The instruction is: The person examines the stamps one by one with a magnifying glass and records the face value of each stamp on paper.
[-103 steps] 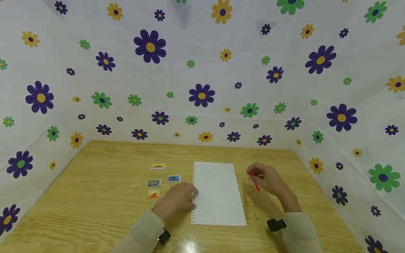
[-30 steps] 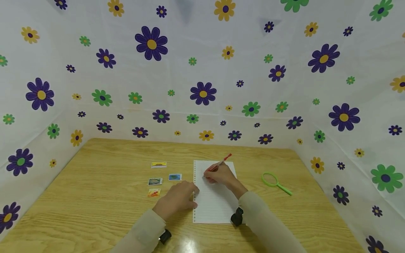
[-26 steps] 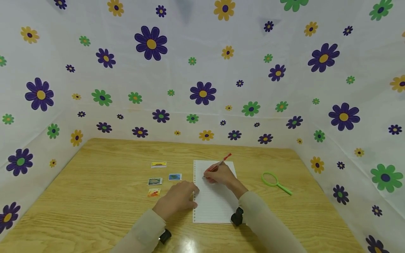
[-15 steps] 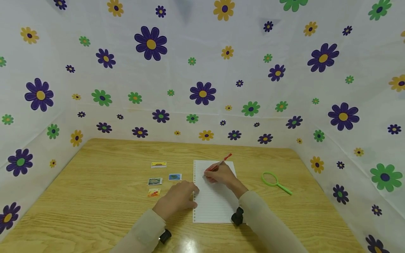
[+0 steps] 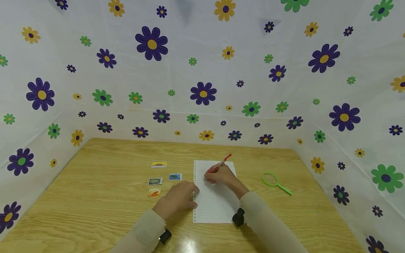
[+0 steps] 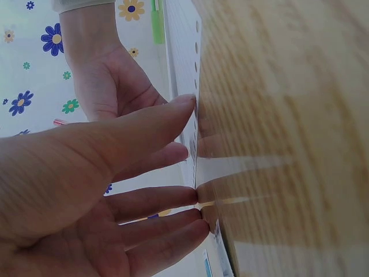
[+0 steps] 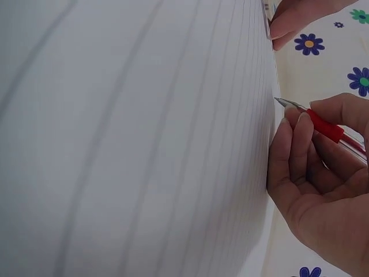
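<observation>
In the head view a lined, punched sheet of paper (image 5: 215,207) lies on the wooden table. My right hand (image 5: 221,175) pinches a red pen (image 5: 224,160) over the sheet's upper left part. The right wrist view shows the pen's red grip (image 7: 326,125) between thumb and fingers, its metal point at the paper surface. My left hand (image 5: 175,200) rests at the sheet's left edge, fingers extended and touching the paper beside the punched holes. In the left wrist view its fingers (image 6: 155,199) lie spread against that edge. The right hand hides much of the writing area.
Several small picture cards lie left of the paper: a yellow one (image 5: 159,164), a blue one (image 5: 175,176), a green-grey one (image 5: 155,181) and an orange-red one (image 5: 154,192). A green magnifying glass (image 5: 284,190) lies to the right. Flower-patterned cloth (image 5: 177,70) surrounds the table.
My right hand has moved left from beside the sheet onto it with the pen, uncovering the magnifying glass. Lately the pen point has shifted slightly toward me. My left hand has stayed put.
</observation>
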### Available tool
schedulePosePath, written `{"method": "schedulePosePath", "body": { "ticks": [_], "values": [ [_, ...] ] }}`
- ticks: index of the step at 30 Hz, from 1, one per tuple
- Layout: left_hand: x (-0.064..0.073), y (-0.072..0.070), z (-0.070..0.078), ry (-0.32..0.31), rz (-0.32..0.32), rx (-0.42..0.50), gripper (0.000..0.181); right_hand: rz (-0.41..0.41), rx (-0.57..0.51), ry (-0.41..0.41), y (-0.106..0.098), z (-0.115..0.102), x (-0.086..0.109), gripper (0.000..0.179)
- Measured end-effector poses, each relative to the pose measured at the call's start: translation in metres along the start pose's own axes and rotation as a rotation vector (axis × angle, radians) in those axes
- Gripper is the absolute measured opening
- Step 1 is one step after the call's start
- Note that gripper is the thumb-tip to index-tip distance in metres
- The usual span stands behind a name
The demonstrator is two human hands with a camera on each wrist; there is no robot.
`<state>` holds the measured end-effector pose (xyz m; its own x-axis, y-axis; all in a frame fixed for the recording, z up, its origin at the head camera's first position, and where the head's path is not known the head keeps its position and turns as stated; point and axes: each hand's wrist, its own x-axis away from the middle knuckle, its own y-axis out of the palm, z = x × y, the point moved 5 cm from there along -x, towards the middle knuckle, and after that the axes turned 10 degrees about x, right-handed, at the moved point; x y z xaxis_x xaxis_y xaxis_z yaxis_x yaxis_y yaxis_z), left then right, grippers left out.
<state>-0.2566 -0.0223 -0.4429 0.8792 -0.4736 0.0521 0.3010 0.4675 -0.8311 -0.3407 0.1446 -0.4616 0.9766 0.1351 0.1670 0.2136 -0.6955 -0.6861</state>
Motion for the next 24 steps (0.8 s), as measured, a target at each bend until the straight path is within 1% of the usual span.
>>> {"method": "schedulePosePath", "body": {
  "ticks": [5,12,16,24],
  "values": [
    [0.0006,-0.0010,0.0009,0.001,0.001,0.009,0.041,-0.008,0.014,-0.014,0.0012,-0.0006,0.0000,0.016],
    [0.0008,-0.0004,0.0008,0.002,0.001,0.005,0.041,0.036,-0.053,-0.024,0.0008,0.0020,-0.0013,0.016],
    [0.0013,0.0003,0.0003,0.008,0.003,0.006,0.040,0.058,-0.075,-0.030,-0.0007,0.0037,-0.0008,0.017],
    [0.0014,0.0002,-0.0004,0.007,0.008,0.013,0.040,0.061,-0.059,-0.018,-0.0028,0.0050,-0.0006,0.017]
  ]
}}
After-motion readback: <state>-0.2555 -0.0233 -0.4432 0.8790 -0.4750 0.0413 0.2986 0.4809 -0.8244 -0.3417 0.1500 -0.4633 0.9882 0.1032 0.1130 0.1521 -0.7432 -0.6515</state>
